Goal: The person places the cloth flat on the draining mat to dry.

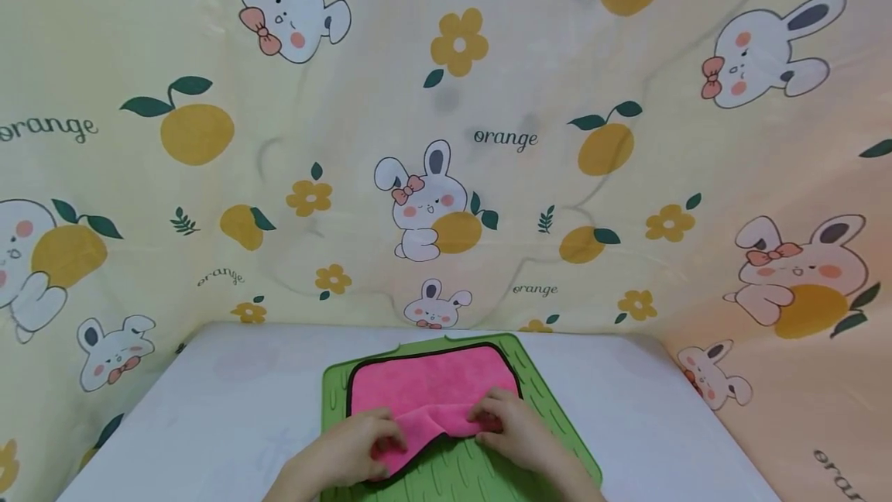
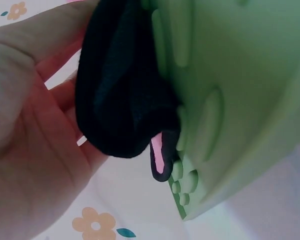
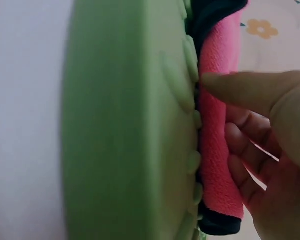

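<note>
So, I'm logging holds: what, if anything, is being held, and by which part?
The pink cloth, by its near edge: left grip toward the left end, right grip on the folded part toward the right.

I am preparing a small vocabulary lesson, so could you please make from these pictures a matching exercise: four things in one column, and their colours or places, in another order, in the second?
Column one
1. cloth
2. mat
3. tabletop
4. left hand

Column two
A. white, underneath everything else listed
B. at the left side of the cloth's near edge
C. pink, with a black border
D. green, with raised strips

Right pairs
1-C, 2-D, 3-A, 4-B
</note>
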`<action>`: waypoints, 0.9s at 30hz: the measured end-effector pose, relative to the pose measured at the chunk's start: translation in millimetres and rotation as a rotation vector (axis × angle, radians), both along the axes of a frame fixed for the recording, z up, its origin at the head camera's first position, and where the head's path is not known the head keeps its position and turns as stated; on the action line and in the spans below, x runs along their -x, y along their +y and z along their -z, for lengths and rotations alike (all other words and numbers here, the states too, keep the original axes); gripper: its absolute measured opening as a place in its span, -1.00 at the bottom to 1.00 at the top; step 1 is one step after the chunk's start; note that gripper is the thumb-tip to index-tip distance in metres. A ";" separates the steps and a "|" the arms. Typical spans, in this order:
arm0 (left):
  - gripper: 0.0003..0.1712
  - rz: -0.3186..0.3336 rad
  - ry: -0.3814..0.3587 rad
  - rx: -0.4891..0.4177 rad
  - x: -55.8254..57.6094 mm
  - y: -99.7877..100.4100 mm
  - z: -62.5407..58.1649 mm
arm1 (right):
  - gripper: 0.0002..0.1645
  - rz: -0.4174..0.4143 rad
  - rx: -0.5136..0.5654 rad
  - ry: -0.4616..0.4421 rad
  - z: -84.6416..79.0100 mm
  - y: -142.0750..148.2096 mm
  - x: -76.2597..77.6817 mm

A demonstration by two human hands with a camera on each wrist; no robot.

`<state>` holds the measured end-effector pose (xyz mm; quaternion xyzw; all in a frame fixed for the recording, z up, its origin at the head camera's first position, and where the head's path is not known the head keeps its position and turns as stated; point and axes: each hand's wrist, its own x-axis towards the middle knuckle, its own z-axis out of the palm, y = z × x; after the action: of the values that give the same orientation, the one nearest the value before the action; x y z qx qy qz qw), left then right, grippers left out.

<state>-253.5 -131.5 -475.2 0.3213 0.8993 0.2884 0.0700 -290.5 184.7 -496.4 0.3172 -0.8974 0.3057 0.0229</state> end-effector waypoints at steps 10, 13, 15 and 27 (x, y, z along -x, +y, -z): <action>-0.62 -0.003 -0.006 0.007 -1.1 0.8 0.4 | -0.79 -0.001 -0.005 0.114 2.2 -4.2 -1.3; -0.62 -0.006 -0.007 0.010 -1.3 1.0 1.0 | -0.78 0.000 -0.017 0.122 2.6 -4.1 -0.9; -0.61 -0.008 -0.013 0.009 -1.1 0.8 1.3 | -0.78 0.000 -0.025 0.128 3.3 -4.0 0.2; -0.54 0.001 -0.025 0.025 0.8 -0.6 1.7 | -0.87 -0.080 0.101 -0.006 -14.9 8.6 0.2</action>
<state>-254.3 -132.1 -476.9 0.3170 0.9018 0.2811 0.0856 -290.7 193.3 -481.5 0.3505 -0.8675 0.3522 0.0237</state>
